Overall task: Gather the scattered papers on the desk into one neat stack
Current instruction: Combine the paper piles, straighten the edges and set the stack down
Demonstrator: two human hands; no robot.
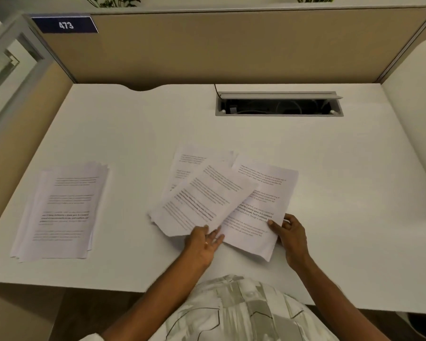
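Printed white papers lie on a white desk (330,168). A rough stack of sheets (62,212) rests at the left, edges slightly fanned. In the middle, several sheets overlap at angles. My left hand (203,242) grips the near corner of a tilted bundle of sheets (202,200) on top. My right hand (292,236) pinches the right edge of a sheet (261,207) lying beneath and to the right of it. One more sheet (187,161) pokes out behind, partly covered.
An open cable tray slot (278,105) with a raised lid sits at the back right, a black cable (217,89) rising beside it. Tan partition panels (219,45) close off the back and left, one bearing a blue 473 sign (65,25).
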